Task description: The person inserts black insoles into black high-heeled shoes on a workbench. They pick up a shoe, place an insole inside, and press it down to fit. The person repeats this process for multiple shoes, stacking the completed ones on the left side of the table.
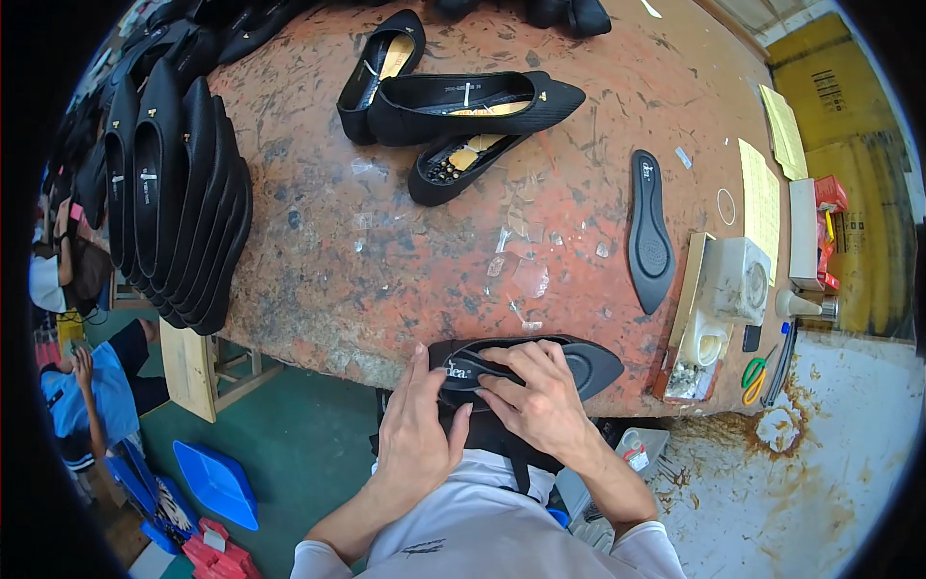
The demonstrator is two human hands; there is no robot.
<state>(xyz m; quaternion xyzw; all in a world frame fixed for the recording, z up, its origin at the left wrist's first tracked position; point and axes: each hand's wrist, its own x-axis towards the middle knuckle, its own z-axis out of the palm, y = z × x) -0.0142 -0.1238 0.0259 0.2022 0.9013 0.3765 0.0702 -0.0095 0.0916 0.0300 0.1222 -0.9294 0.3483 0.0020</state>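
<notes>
At the table's near edge lies a black pointed flat shoe (497, 343), its heel end to the left. A black insole (590, 367) with an oval pad lies over it; how much sits inside is hard to tell. My left hand (417, 415) cups the heel end, thumb on the near side and fingers on the far side. Bent over the middle, my right hand (540, 398) grips the insole between fingers and thumb. Farther right on the table rests another black insole (651, 236).
Several nested black shoes (178, 193) stand at the left edge. Three loose flats (463, 111) lie at the far middle. On the right are a tray (690, 372) with a tape dispenser (738, 280), green-and-orange scissors (755, 381) and yellow papers (760, 207). Other people are at left.
</notes>
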